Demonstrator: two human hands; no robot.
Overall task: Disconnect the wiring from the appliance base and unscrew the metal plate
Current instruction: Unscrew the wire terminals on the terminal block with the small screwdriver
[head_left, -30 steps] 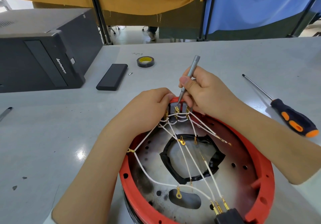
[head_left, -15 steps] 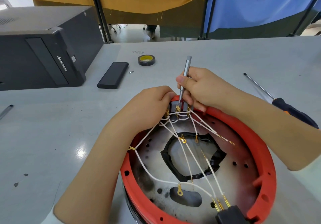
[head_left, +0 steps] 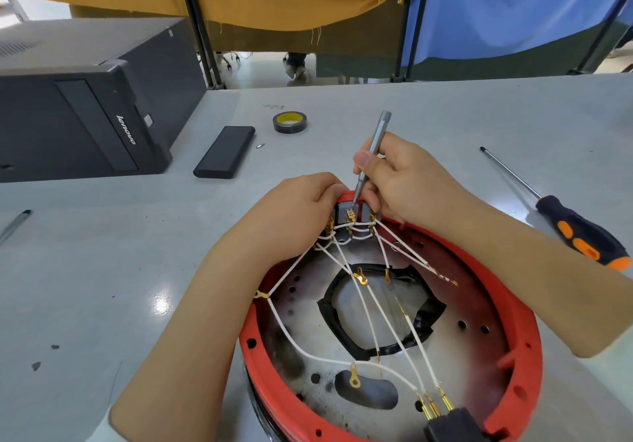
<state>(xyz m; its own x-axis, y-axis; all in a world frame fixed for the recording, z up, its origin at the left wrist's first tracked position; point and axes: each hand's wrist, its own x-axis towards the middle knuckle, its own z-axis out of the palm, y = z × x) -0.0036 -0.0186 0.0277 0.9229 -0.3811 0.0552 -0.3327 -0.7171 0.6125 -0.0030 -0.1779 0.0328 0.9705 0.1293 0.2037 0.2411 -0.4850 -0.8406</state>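
From the head cam, the right hand [head_left: 407, 181] is pinching a slim grey screwdriver [head_left: 371, 153] whose shaft is running from about 1 o'clock down to 7 o'clock, tip landing on the small terminal block [head_left: 352, 215] at the 12 o'clock edge of the red appliance base [head_left: 513, 321]. The left hand [head_left: 294, 215] is curling around that block from the 9 o'clock side, so both hands are basically touching it. The white wires [head_left: 383, 311] are fanning down toward a black plug [head_left: 448, 428] at 6 o'clock, over a scorched-looking metal plate [head_left: 455, 290].
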